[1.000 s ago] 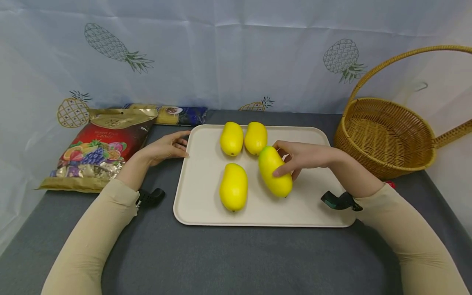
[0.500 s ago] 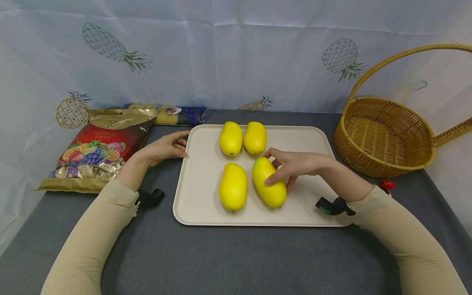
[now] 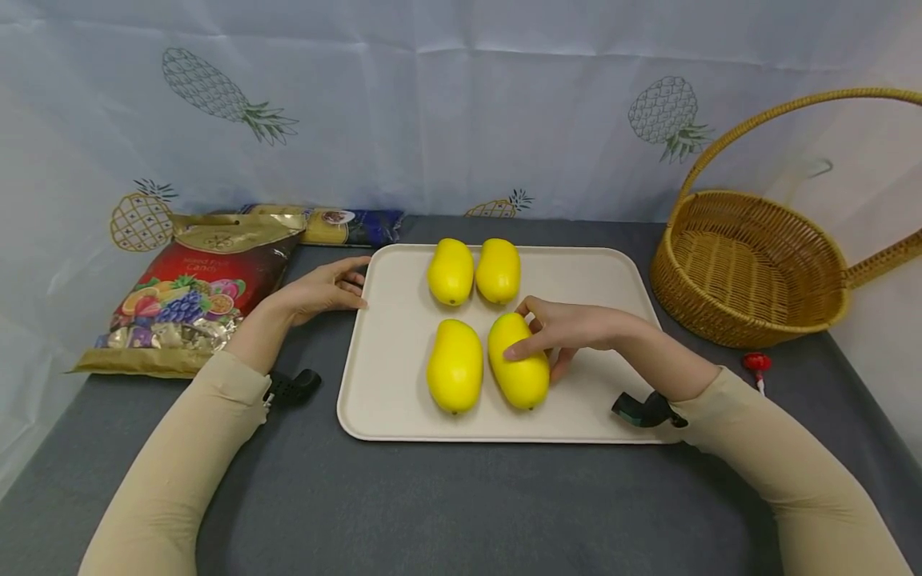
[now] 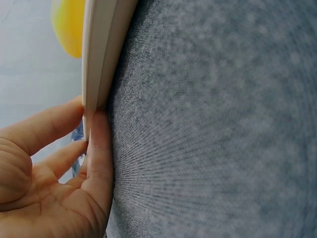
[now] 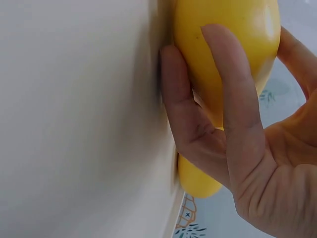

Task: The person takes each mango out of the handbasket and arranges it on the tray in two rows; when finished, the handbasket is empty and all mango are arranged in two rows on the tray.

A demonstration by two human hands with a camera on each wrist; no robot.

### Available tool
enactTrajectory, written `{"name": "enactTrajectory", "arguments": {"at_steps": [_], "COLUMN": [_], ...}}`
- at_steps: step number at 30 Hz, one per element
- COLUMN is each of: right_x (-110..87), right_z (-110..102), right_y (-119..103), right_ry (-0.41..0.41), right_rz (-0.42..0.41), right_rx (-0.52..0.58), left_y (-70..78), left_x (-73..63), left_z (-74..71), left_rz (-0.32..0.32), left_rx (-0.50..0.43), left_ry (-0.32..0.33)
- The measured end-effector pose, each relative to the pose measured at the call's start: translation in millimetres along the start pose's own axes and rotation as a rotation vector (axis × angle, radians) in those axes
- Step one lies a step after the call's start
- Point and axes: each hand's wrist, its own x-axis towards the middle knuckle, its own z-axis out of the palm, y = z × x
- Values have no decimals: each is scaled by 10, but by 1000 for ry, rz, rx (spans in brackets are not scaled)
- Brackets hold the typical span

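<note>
My right hand (image 3: 569,332) grips a yellow mango (image 3: 517,376), its thumb across the top and fingers round the far side. The mango is low over the beige tray (image 3: 612,384); the right wrist view shows the fingers (image 5: 237,84) curled along it, close to the tray surface. Just left of it lies another mango (image 3: 455,368). Two more mangoes, one at left (image 3: 451,272) and one at right (image 3: 499,272), lie side by side towards the tray's back edge. My left hand (image 3: 324,288) pinches the tray's left rim (image 4: 96,64), with fingers on both sides of it in the left wrist view.
A wicker basket (image 3: 749,264) with a tall handle stands at right, a small red-topped item (image 3: 756,362) in front of it. A bag of mixed fruit candy (image 3: 194,296) lies at left, with a yellow and blue packet (image 3: 353,226) behind. A pineapple-print curtain (image 3: 461,120) hangs behind.
My right hand has carried its mango left and nearer to me, lining it up beside the front-left mango. The red-topped item has come into view from behind the right arm. The left hand stays put.
</note>
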Motion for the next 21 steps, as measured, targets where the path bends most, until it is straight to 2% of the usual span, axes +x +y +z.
{"name": "enactTrajectory", "arguments": {"at_steps": [8, 21], "right_x": [14, -5], "right_z": [42, 56], "right_y": [4, 7], "right_ry": [30, 34], "right_rz": [4, 21], "right_rx": [-13, -35], "left_y": [15, 29], "left_x": [7, 11], "left_z": [-5, -10], "left_rz": [-3, -1], "left_rx": [-2, 5], "left_ry": [-1, -3]}}
